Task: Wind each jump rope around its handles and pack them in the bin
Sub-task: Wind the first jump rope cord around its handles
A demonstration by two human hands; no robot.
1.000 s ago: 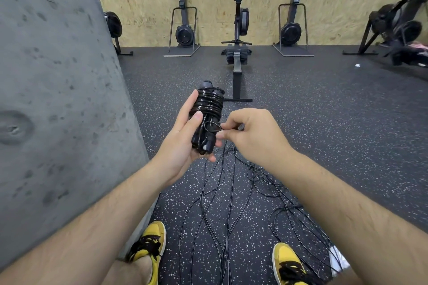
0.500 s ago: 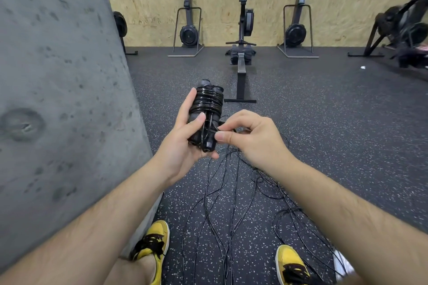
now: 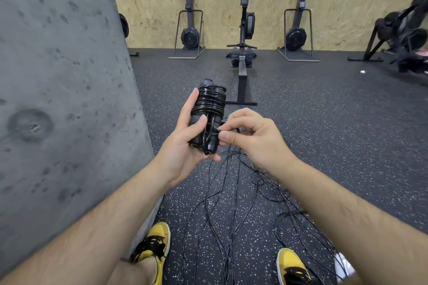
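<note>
A black jump rope [image 3: 209, 109] is wound in tight coils around its two black handles, held upright in front of me. My left hand [image 3: 185, 143] grips the handles, thumb across the front. My right hand [image 3: 250, 136] pinches the rope's loose end against the lower part of the bundle, just under the coils. Several more black jump ropes [image 3: 231, 203] lie loose and tangled on the floor below my hands, running back between my feet. No bin shows in this view.
A grey concrete wall [image 3: 58, 99] rises close on my left. A rowing machine [image 3: 242, 58] stands straight ahead, with ski trainers [image 3: 190, 34] against the wood-panel wall and exercise bikes [image 3: 403, 32] at the right. My yellow shoes [image 3: 154, 247] stand on the speckled rubber floor.
My right hand has turned and shifted its pinch on the rope's end at the lower part of the bundle. My left hand keeps the same grip.
</note>
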